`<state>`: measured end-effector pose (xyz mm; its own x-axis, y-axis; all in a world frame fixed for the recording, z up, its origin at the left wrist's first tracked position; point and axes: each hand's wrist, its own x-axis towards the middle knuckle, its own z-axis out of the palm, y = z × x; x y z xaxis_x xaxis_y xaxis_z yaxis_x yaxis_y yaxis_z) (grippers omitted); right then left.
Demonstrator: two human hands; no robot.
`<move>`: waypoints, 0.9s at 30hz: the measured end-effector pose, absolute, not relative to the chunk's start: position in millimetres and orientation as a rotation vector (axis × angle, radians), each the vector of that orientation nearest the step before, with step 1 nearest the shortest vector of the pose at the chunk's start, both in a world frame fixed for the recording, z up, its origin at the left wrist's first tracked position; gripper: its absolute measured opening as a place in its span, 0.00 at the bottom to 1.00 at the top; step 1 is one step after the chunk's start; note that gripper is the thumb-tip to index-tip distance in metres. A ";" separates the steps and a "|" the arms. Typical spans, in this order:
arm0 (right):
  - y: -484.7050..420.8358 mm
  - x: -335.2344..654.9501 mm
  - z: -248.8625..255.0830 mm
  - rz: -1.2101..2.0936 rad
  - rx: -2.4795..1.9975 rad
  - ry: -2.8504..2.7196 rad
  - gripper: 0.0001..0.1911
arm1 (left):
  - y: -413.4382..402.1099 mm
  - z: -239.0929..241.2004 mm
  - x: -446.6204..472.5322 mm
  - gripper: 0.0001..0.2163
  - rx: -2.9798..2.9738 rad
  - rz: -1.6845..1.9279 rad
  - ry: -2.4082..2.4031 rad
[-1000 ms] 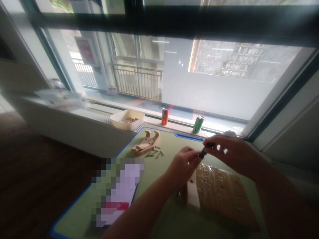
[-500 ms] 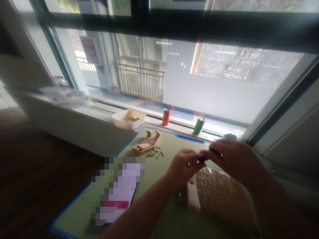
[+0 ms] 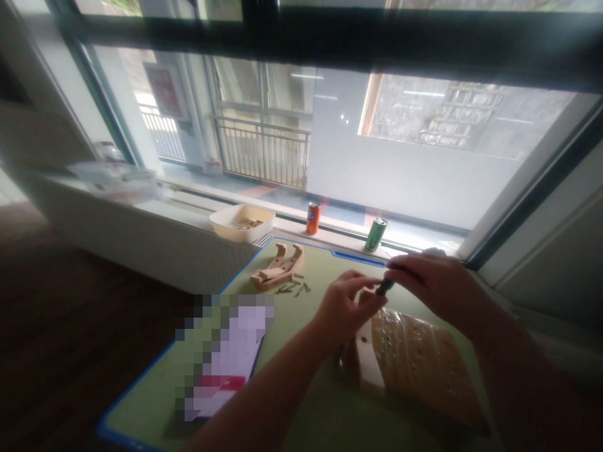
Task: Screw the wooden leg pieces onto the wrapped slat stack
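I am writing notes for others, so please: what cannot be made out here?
Head view:
Dark piece: full shape, covered partly by left hand and right hand.
Small fasteners: exact type, too small.
Pale container: its contents, blurred.
Purple item: details, hidden by pixelation.

Hazy glare from the window [image 3: 424, 182], shadowed hands [image 3: 343, 307] [image 3: 436, 279] (backlit by daylight), dim foreground, blurred edges
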<state>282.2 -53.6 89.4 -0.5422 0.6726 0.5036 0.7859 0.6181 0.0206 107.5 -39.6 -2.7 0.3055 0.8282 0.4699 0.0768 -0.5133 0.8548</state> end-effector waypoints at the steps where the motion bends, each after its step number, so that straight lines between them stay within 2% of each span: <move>1: -54.3 281.2 89.0 -0.359 -1.147 -2.396 0.13 | -40.4 -2.0 107.6 0.16 1.828 1.285 0.809; 8: -56.2 274.4 85.2 -0.567 -1.257 -2.307 0.19 | -41.5 -1.9 109.4 0.11 1.898 1.298 0.728; 12: -58.1 275.3 86.1 -0.396 -1.246 -2.318 0.12 | -40.0 -2.2 108.5 0.12 1.919 1.256 0.749; 17: -58.3 286.8 89.6 -0.201 -1.029 -2.383 0.14 | -40.1 -0.6 107.0 0.12 2.047 1.249 0.805; 27: -55.6 271.8 83.6 -0.449 -1.207 -2.268 0.14 | -38.2 1.3 104.9 0.10 2.133 1.262 0.870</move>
<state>271.8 -55.6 83.6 -0.4624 0.6617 0.5902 0.8366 0.5461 0.0432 104.9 -38.2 1.3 0.3631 0.7397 0.5665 0.2664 -0.6651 0.6977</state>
